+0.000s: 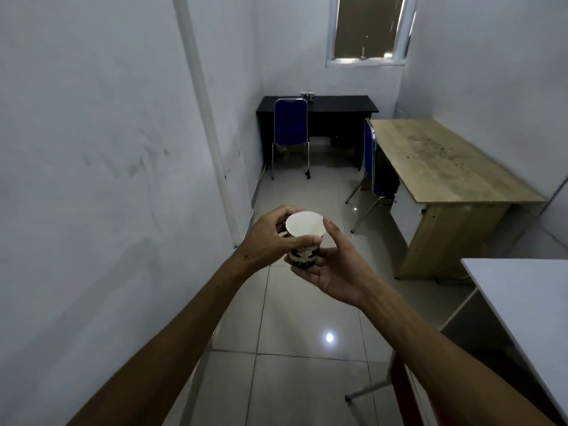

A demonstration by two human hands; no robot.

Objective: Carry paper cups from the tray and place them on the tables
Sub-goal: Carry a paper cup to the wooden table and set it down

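Note:
A paper cup (304, 230), white inside with a dark patterned wall, is held upright in front of me above the tiled floor. My left hand (267, 238) grips it near the rim, thumb and fingers curled round it. My right hand (335, 269) cups it from below and the right, with the cup's base on its fingers and the thumb raised beside the rim. Two small cups (308, 95) stand on the black desk (344, 103) at the far wall. A wooden table (445, 161) stands to the right. No tray is in view.
A blue chair (290, 124) faces the black desk; another blue chair (373, 167) stands by the wooden table. A white table (528, 299) fills the near right, with a red chair (402, 379) below it. A white wall runs along the left. Tiled floor lies ahead.

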